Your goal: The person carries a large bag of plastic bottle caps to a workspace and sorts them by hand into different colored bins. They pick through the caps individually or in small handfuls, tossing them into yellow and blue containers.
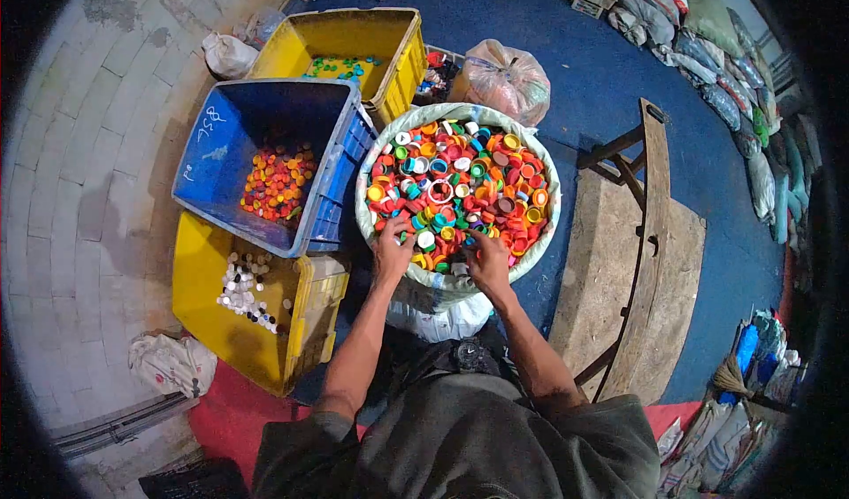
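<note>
A big white sack [367, 158] stands open in front of me, full of mixed coloured bottle caps [460, 185]. My left hand [392, 249] reaches into its near left edge, fingers down among the caps. My right hand [488, 260] rests in the near middle of the pile, fingers curled on caps. Whether either hand holds a cap is hidden by the fingers. To the left stand three crates: a blue crate [212, 158] with orange and red caps [279, 180], a near yellow crate [199, 269] with white caps [243, 288], and a far yellow crate [402, 61] with green caps [340, 67].
A wooden bench frame [650, 225] stands to the right on the blue floor. A tied plastic bag [506, 79] lies behind the sack. Stuffed sacks [734, 83] line the far right wall. A white bag [172, 362] lies by the tiled floor at left.
</note>
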